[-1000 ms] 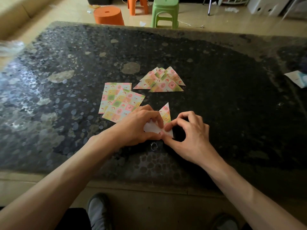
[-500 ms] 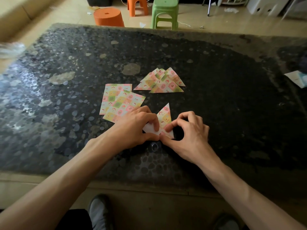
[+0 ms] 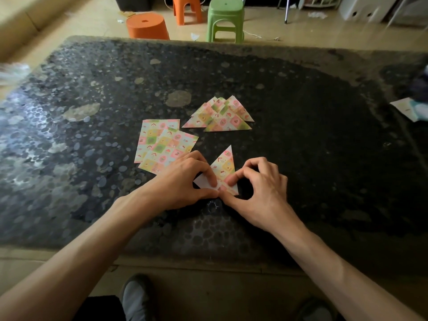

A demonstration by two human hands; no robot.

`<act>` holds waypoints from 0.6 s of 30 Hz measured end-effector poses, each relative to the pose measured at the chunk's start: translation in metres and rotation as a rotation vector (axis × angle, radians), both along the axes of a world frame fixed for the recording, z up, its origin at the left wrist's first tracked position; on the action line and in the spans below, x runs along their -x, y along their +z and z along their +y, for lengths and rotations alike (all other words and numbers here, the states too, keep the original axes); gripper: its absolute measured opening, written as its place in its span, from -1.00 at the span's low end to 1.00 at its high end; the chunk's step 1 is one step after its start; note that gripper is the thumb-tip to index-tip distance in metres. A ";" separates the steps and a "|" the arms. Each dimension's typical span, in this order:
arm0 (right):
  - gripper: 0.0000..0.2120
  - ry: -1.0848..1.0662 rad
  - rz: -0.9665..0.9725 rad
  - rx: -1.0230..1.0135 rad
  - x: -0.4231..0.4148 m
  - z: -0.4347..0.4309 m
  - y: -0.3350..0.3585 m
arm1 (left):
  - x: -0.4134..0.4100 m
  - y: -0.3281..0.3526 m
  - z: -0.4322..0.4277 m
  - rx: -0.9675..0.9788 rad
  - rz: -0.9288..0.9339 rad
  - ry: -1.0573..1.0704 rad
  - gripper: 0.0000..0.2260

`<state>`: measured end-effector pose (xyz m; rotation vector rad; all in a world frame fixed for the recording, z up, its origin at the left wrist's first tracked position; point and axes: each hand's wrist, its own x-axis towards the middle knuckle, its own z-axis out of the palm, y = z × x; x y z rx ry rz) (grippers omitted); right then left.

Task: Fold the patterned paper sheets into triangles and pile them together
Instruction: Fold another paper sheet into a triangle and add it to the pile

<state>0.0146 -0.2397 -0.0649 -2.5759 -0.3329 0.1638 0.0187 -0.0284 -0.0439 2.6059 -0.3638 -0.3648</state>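
Head view: at the centre of the frame, on the dark pebble-patterned table [image 3: 324, 158], lies one half-folded sheet [image 3: 225, 166], its patterned point aimed at the top of the frame and a white flap showing at its lower left. The left hand [image 3: 185, 181] pinches that flap between curled forefinger and thumb and hides the sheet's left part. The right hand [image 3: 261, 188] pinches the lower right corner the same way. Just left, two flat sheets [image 3: 159, 142] overlap, their near corner under the left hand. Above centre sits the pile of triangles [image 3: 220, 117], overlapping too much to count. A pale paper [image 3: 410, 110] lies at the right edge. Along the top stand one green stool [image 3: 225, 19], one orange stool [image 3: 187, 8] and one orange tub [image 3: 147, 26]
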 end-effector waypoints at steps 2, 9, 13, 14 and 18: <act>-0.70 0.011 0.019 -0.003 -0.002 -0.002 0.002 | 0.000 0.000 -0.001 -0.015 -0.012 0.003 -0.81; -0.71 0.006 0.051 0.013 -0.003 0.001 0.005 | 0.001 0.001 -0.002 -0.015 -0.017 0.030 -0.79; -0.77 0.013 0.103 0.025 -0.006 -0.002 0.010 | 0.000 -0.001 -0.004 -0.043 -0.015 0.042 -0.80; -0.78 0.010 0.102 0.025 -0.005 -0.002 0.011 | 0.000 -0.001 -0.005 -0.037 -0.009 0.047 -0.79; -0.81 0.015 0.120 0.023 -0.005 -0.001 0.014 | 0.001 -0.004 -0.005 0.006 -0.031 0.066 -0.77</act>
